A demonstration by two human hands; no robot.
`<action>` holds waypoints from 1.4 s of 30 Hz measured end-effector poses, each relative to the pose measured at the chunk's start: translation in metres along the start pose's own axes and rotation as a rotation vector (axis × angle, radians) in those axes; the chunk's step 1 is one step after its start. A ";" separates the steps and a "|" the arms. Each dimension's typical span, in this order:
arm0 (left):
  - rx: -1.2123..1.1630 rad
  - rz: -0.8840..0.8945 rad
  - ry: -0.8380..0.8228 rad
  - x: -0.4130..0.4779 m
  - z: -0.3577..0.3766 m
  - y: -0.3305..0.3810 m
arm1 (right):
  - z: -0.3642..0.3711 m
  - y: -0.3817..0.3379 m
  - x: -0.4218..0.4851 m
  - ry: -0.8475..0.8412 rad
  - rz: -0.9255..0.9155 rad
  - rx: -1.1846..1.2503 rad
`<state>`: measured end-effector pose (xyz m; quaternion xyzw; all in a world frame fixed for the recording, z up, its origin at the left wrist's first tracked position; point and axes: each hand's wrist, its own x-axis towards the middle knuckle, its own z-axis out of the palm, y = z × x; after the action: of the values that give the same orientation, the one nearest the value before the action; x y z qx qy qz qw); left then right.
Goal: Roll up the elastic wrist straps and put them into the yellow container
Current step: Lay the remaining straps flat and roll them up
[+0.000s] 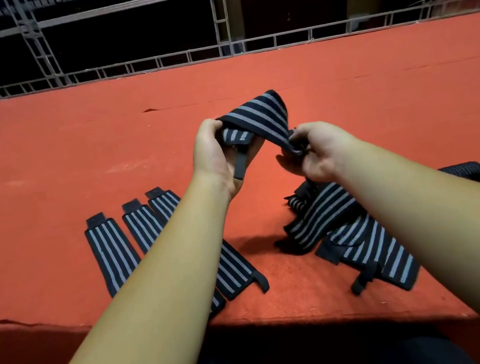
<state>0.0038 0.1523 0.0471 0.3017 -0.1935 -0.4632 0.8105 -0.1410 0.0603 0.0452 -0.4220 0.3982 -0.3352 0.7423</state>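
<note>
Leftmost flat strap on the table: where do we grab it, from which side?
Likely its far end, at the black tab, pinched from above and the left. The leftmost strap lies flat on the red table, so only an edge lifts; its right side crowds the next strap, and its near end hides under the left forearm.

Both bare forearms reach forward. Left hand (212, 159) raised, fingers curled round one end of the strap (262, 114). Right hand (321, 154) level beside it, fingers pinching the other end.
</note>
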 end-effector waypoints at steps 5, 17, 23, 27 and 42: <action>0.262 -0.048 0.005 0.013 -0.020 -0.024 | 0.010 -0.025 -0.014 -0.165 -0.098 0.007; 1.125 -0.049 -0.303 0.011 -0.018 -0.060 | 0.006 -0.056 -0.039 -0.326 -0.162 -0.002; 1.796 0.035 -0.278 0.007 -0.024 -0.076 | 0.005 -0.066 -0.046 -0.311 -0.279 0.126; 1.879 -0.085 -0.272 0.001 -0.037 -0.087 | -0.002 -0.080 -0.049 -0.264 -0.382 0.166; 1.151 0.030 -0.337 0.023 0.006 -0.103 | -0.033 -0.086 -0.060 -0.396 -0.331 0.286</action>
<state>-0.0540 0.0897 -0.0164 0.6119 -0.5435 -0.3140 0.4812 -0.2110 0.0623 0.1298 -0.4297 0.1200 -0.4155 0.7927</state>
